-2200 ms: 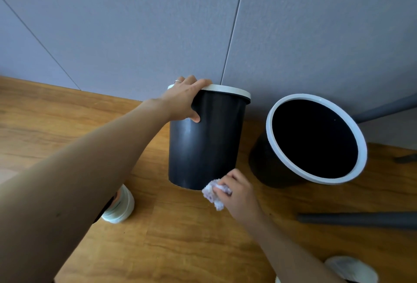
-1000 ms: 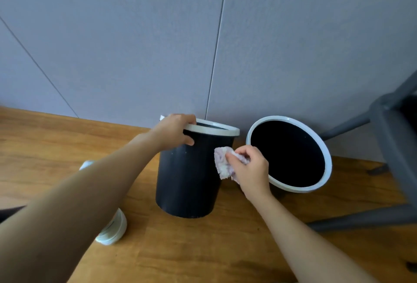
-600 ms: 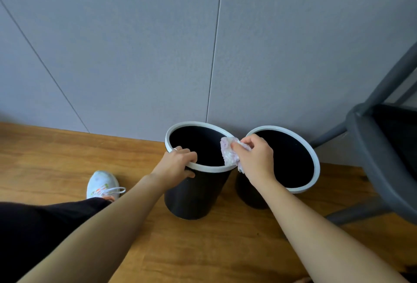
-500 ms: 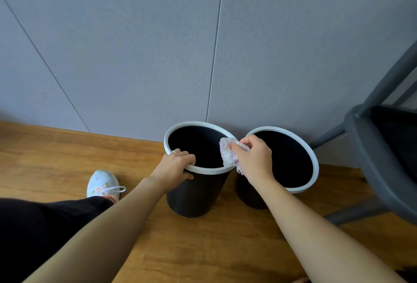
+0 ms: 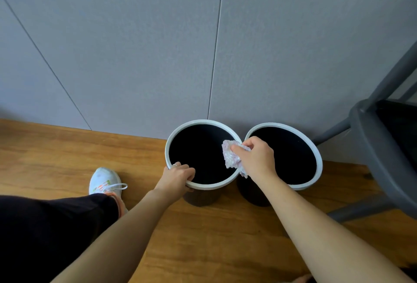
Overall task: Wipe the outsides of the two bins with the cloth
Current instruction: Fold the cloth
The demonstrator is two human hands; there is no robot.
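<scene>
1. Left bin [image 5: 178, 132]: dark body, white rim, upright on the wooden floor [image 5: 67, 154] against the grey wall [image 5: 135, 46]. Your left hand [image 5: 176, 178] grips its near rim, fingers curled over the edge into the opening.
2. Right bin [image 5: 316, 158]: same make, upright, its rim touching the left bin's rim just beyond your right hand [image 5: 256, 158].
3. Cloth [image 5: 230, 155]: crumpled, pale pink-white, pinched in your right hand's curled fingers, hanging where the two rims meet.
4. Shoe [image 5: 102, 180]: white, on the floor left of your left hand.
5. Grey chair [image 5: 372, 129]: right of the right bin.
</scene>
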